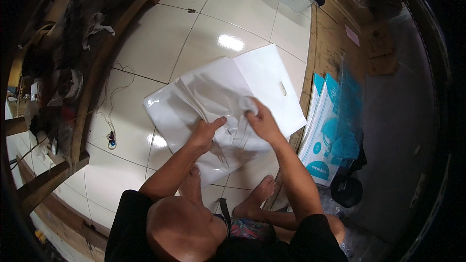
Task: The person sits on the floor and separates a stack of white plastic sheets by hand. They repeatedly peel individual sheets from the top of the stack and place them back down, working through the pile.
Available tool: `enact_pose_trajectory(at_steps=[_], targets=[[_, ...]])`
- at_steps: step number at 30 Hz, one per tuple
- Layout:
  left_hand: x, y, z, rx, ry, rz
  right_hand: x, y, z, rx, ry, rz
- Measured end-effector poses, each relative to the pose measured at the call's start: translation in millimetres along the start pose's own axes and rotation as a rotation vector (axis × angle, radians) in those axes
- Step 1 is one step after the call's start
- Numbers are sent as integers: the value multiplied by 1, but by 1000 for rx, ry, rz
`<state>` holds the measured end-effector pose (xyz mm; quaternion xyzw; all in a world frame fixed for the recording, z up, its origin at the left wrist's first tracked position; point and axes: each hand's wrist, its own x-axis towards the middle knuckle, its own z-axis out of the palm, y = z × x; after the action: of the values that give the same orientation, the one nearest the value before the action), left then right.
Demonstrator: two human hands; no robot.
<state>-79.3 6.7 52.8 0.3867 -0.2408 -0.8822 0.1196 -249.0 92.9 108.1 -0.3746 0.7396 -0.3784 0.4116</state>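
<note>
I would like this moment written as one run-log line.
left hand: holding white plastic | right hand: holding same plastic | below: tiled floor | right: blue-and-white packages

This looked like a small, messy workshop or packing room. A rough wooden rack [80, 138], full of jumbled odds and ends [68, 85], stood well to the left of the fingers [258, 109], and flat blue-and-white packs [315, 148] lay near them on the right, by worn wooden boards [330, 29]. Shiny floor tiles [145, 43] spread below the fingers, with loose string [110, 102] off to their left.
</note>
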Motion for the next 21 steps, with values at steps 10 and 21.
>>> enact_pose_trajectory(at_steps=[10, 21], targets=[[2, 5, -4, -136, -110, -49, -2, -18, 26, -285, -213, 30], [4, -3, 2, 109, 19, 69, -4, -15, 3, -148, -123, -48]])
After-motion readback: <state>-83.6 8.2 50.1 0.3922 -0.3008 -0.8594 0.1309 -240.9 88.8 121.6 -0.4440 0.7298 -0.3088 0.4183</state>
